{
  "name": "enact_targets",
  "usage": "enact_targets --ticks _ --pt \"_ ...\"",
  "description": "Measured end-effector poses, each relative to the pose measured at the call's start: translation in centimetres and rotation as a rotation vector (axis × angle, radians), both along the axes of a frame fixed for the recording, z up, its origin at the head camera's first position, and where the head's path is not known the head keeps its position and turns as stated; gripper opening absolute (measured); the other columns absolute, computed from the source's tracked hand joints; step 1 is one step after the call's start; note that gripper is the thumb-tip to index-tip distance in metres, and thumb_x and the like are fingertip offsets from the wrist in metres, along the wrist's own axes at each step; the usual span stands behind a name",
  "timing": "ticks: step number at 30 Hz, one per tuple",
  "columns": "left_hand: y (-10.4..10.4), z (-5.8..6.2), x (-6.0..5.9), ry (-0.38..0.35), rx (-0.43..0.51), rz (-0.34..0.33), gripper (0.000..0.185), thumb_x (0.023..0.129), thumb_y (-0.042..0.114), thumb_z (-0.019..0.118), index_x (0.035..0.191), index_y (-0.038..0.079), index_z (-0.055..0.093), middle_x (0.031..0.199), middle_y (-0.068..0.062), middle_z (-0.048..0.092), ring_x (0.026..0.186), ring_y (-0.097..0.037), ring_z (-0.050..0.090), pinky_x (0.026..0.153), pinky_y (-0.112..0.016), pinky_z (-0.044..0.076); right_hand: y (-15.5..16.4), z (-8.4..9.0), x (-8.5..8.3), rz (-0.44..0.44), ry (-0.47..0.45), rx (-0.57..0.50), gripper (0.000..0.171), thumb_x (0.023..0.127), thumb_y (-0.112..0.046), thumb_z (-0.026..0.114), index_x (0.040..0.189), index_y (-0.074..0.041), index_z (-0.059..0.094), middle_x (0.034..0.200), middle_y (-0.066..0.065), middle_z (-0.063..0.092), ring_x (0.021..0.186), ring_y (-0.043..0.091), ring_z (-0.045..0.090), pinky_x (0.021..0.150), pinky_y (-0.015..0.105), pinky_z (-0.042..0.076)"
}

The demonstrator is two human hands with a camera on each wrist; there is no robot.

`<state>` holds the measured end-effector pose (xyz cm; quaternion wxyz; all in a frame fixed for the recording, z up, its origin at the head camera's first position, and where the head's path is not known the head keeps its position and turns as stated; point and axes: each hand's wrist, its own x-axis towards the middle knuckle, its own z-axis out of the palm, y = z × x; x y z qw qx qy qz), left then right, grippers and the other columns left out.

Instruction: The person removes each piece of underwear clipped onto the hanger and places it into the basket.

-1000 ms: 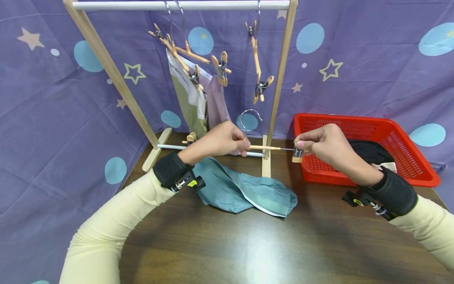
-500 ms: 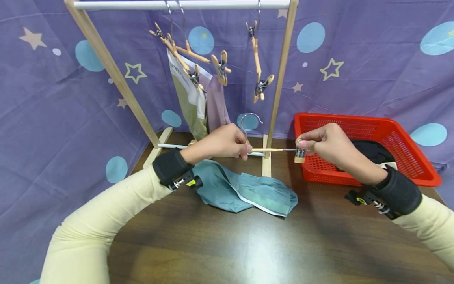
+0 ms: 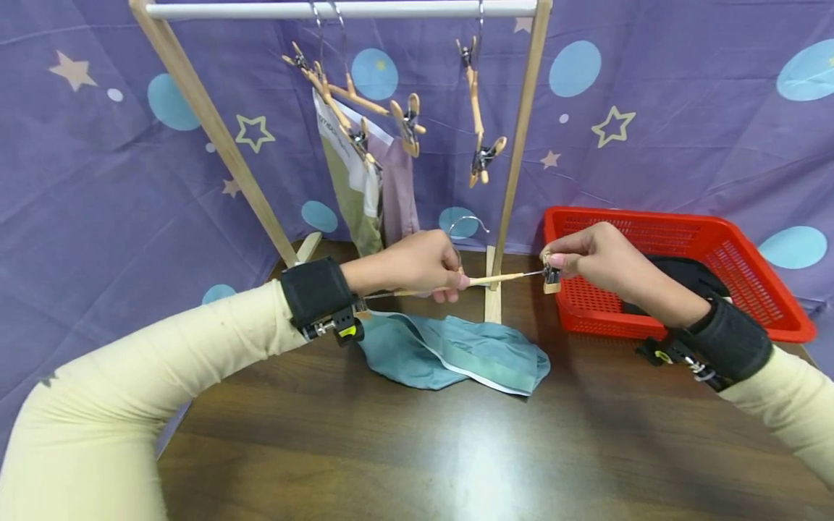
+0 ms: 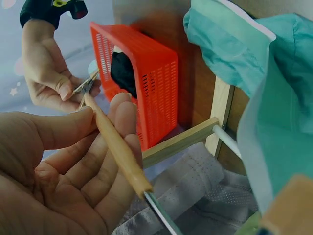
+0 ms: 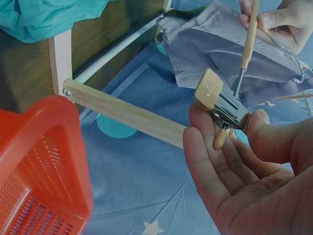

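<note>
My left hand point(image 3: 449, 273) grips the wooden bar of a clip hanger point(image 3: 495, 278) near its middle, above the table. In the left wrist view the bar point(image 4: 115, 142) lies across my curled fingers under the thumb. My right hand point(image 3: 552, 264) pinches the hanger's right-end clip point(image 3: 551, 279) between thumb and fingers. In the right wrist view that clip point(image 5: 222, 105) stands at my fingertips. The hanger's metal hook point(image 3: 468, 221) points up. A teal garment point(image 3: 456, 354) lies crumpled on the table below the hands.
A wooden clothes rack point(image 3: 515, 145) stands behind, with several clip hangers point(image 3: 365, 108) and hung clothes point(image 3: 365, 188). To the right sits a red basket point(image 3: 749, 253) holding a black garment point(image 3: 684, 278). A purple star-patterned cloth point(image 3: 684, 130) backs the dark wooden table point(image 3: 456, 456).
The hanger has tilted, its right end now slightly higher than its left. My left hand slid a little right along the bar, and my left elbow swung out to the left.
</note>
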<state>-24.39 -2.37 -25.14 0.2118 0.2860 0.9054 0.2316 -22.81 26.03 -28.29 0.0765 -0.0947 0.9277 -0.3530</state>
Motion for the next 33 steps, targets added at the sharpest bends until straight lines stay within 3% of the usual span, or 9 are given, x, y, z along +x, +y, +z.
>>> enact_targets --ticks 5,10,14,16,23,30,33 --pt "0.4 0.1 0.4 -0.074 0.018 0.026 0.021 0.101 0.018 0.066 0.095 0.005 0.08 0.084 -0.01 0.079 0.069 -0.016 0.076 0.064 -0.02 0.057 0.0 0.0 -0.3 0.029 0.021 0.01 0.031 0.1 -0.015 0.067 0.126 0.001 0.069 0.11 0.02 0.075 0.084 0.019 0.067 0.069 0.024 0.055" --pt "1.0 0.4 0.7 -0.203 0.046 0.073 0.017 0.099 0.014 0.069 0.092 0.001 0.077 0.082 -0.01 0.079 0.067 -0.017 0.075 0.06 -0.024 0.058 0.1 0.0 -0.7 0.052 0.016 0.016 0.03 0.1 -0.014 0.066 0.126 -0.001 0.07 0.108 0.017 0.075 0.077 0.018 0.057 0.064 0.023 0.048" --pt "1.5 0.5 0.8 -0.298 0.054 0.112 0.014 0.098 0.012 0.07 0.092 -0.001 0.073 0.084 -0.013 0.078 0.064 -0.015 0.073 0.063 -0.028 0.061 0.2 -0.1 -1.0 0.072 0.002 0.013 0.03 0.1 -0.013 0.066 0.127 0.0 0.069 0.109 0.018 0.074 0.07 0.018 0.049 0.063 0.024 0.045" --pt "1.7 0.6 0.9 -0.332 0.054 0.134 0.012 0.098 0.011 0.069 0.096 -0.001 0.07 0.086 -0.014 0.078 0.066 -0.016 0.073 0.068 -0.031 0.064 0.2 -0.1 -1.1 0.081 0.0 0.013 0.03 0.1 -0.012 0.065 0.128 0.0 0.069 0.111 0.018 0.074 0.075 0.018 0.052 0.067 0.023 0.047" --pt "2.1 0.8 1.3 -0.34 0.023 0.11 0.009 0.099 0.01 0.068 0.1 0.001 0.068 0.091 -0.015 0.078 0.089 -0.03 0.077 0.067 -0.028 0.063 0.4 -0.3 -1.5 0.1 0.006 0.011 0.03 0.101 -0.011 0.064 0.128 0.001 0.068 0.111 0.017 0.075 0.093 0.023 0.059 0.075 0.02 0.049" --pt "2.7 1.0 1.6 -0.389 0.053 0.119 0.009 0.099 0.005 0.065 0.094 0.0 0.06 0.098 -0.023 0.077 0.08 -0.027 0.077 0.068 -0.03 0.064 0.5 -0.3 -1.9 0.106 0.016 -0.005 0.031 0.102 -0.011 0.062 0.13 -0.001 0.067 0.113 0.016 0.074 0.103 0.026 0.062 0.087 0.026 0.056" --pt "3.0 1.1 1.8 -0.413 0.068 0.133 0.013 0.098 0.002 0.065 0.089 0.002 0.056 0.097 -0.024 0.076 0.078 -0.027 0.077 0.07 -0.032 0.065 0.4 -0.3 -2.0 0.109 0.016 -0.024 0.03 0.102 -0.008 0.062 0.13 -0.001 0.068 0.115 0.016 0.074 0.098 0.024 0.062 0.084 0.023 0.054"
